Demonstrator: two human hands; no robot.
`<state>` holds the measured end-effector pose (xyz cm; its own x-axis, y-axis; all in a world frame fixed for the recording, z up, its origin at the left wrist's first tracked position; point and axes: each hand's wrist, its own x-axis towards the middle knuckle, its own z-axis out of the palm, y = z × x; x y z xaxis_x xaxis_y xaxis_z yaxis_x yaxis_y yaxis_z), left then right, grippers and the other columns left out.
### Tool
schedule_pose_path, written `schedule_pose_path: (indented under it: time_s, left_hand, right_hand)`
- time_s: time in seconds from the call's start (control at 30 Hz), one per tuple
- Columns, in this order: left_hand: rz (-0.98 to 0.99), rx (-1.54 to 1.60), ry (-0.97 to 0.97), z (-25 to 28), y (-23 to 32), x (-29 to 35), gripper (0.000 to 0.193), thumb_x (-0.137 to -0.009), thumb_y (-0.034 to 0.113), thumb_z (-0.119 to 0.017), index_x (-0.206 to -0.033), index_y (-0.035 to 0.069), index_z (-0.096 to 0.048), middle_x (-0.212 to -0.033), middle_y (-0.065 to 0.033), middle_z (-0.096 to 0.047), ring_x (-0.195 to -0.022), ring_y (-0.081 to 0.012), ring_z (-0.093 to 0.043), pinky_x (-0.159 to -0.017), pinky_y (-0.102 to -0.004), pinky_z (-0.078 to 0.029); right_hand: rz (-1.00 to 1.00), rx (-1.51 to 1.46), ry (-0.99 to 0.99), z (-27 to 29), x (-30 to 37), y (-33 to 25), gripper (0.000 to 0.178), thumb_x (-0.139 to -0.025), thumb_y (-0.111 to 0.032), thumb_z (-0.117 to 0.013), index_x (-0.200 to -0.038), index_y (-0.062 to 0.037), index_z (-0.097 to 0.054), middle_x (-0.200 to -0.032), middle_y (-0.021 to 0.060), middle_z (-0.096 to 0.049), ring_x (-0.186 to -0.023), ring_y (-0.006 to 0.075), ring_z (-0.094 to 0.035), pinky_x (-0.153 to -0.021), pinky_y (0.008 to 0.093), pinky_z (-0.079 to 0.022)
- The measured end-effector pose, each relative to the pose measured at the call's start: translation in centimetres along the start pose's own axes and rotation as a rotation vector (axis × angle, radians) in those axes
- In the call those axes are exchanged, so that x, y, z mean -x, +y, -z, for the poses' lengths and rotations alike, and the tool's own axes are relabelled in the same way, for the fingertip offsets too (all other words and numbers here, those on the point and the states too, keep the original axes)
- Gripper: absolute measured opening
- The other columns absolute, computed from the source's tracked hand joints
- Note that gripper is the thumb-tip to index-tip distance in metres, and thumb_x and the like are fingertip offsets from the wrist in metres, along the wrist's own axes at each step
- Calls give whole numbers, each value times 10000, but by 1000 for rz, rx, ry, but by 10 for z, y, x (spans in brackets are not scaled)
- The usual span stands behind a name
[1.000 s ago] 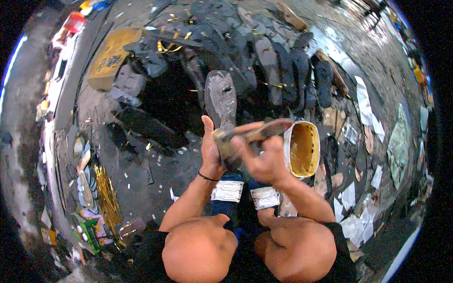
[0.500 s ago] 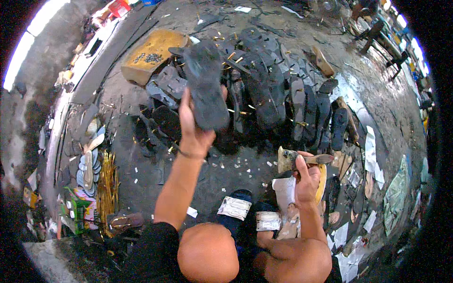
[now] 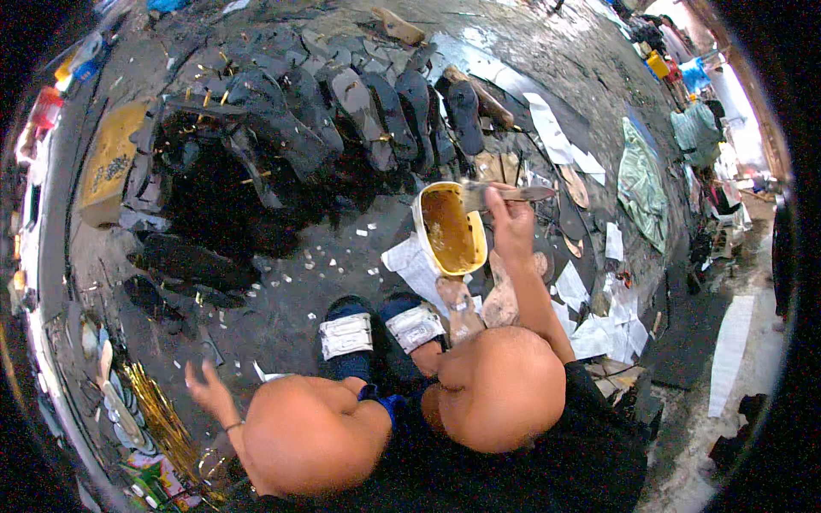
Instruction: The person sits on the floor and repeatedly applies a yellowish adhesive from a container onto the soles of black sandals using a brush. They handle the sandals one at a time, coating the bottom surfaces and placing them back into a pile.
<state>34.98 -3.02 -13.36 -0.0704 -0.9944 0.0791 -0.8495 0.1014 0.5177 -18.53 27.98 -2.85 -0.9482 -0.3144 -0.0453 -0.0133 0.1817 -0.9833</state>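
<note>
My right hand (image 3: 513,224) is closed around the handle of a flat, wide brush (image 3: 532,194). The brush's bristle end reaches over the rim of a white tub (image 3: 420,224), which holds a thick yellow-brown paste. At the lower left, beside my knee, my left hand (image 3: 211,395) is slightly blurred, fingers apart and nothing in them. A bundle of gold strips (image 3: 160,402) lies closest to it. Black sandal soles (image 3: 413,107) lie in a row and a pile beyond the tub, several with small gold-coloured pieces on them.
A yellow block (image 3: 109,171) stands at the left of the pile. White paper sheets (image 3: 609,329) and tan sole-shaped pieces (image 3: 503,295) lie around the tub. A green plastic sheet (image 3: 641,184) is on the floor at right. White scraps dot the floor ahead of my feet.
The black sole has left my left hand, which has dropped back to the lower left. My right hand keeps the brush, now at the tub's opening. The view has turned to the right.
</note>
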Motion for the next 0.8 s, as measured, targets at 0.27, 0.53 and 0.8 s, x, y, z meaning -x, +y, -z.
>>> schedule_pose_path:
  time_s: [0.27,0.53,0.8]
  left_hand:
    - [752,-1103,-32,102,-171,55,1141,-684,717,-700,-1513,43,-298,-1559,-279,-240,-1440,-523,-141,-1150,-662,-112]
    - [427,-350,545,136,-132,91,999,-647,71,-670,-1513,-20,-181,-1566,-336,-40,-1462,-481,-109,-1198,-510,-133]
    - [-92,141,147,115,49,110,736,-718,-85,-534,-1437,12,-412,-1528,-182,-261,-1393,-314,-354,-1036,-397,-453]
  right_hand:
    - [-192,601,21,45,29,61,600,-866,-500,-686,-1290,-107,-529,-1076,173,-585,-965,272,-528,-842,501,-472]
    - [174,496,-259,61,11,185,522,-906,-335,-682,-1330,-55,-568,-1152,227,-651,-977,361,-646,-853,434,-542]
    - [-3,496,-86,32,3,106,353,-917,-279,-690,-1065,41,-693,-945,57,-719,-810,142,-642,-760,331,-527]
